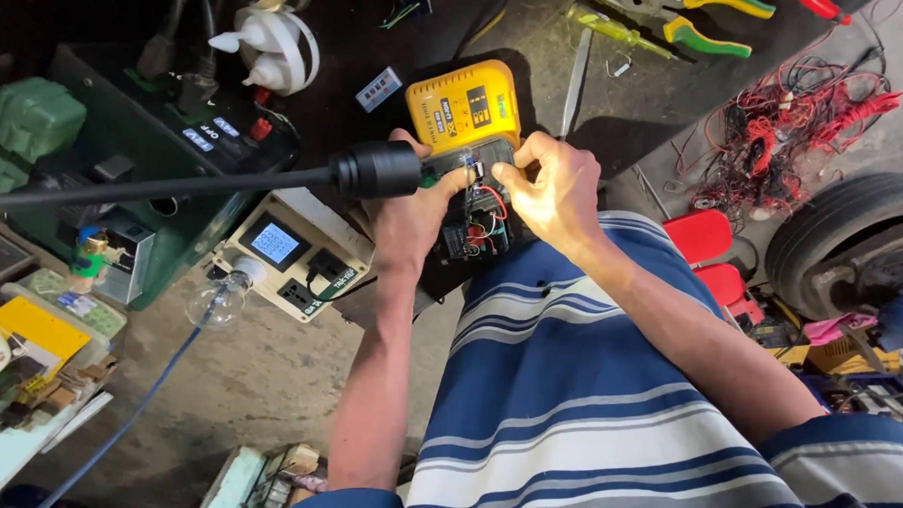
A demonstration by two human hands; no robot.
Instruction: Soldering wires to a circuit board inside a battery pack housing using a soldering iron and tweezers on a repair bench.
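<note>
Left hand (410, 210) grips a soldering iron (374, 171); right hand (554, 185) pinches half-hidden circuit board (480, 218)

Glossy yellow plastic charger housing (463, 105), matt black rubbery tool grip (377, 170), rough grey concrete floor (266, 376), striped cloth shirt (577, 400)

— What carries it all?
— A grey concrete floor (275, 360), dusty and stained
— And on it?
— Yellow-and-green-handled pliers (678, 16), a tangle of red wires (797, 122), a cream socket box with a small screen (291, 255), a clear glass bulb (216, 300)
</note>
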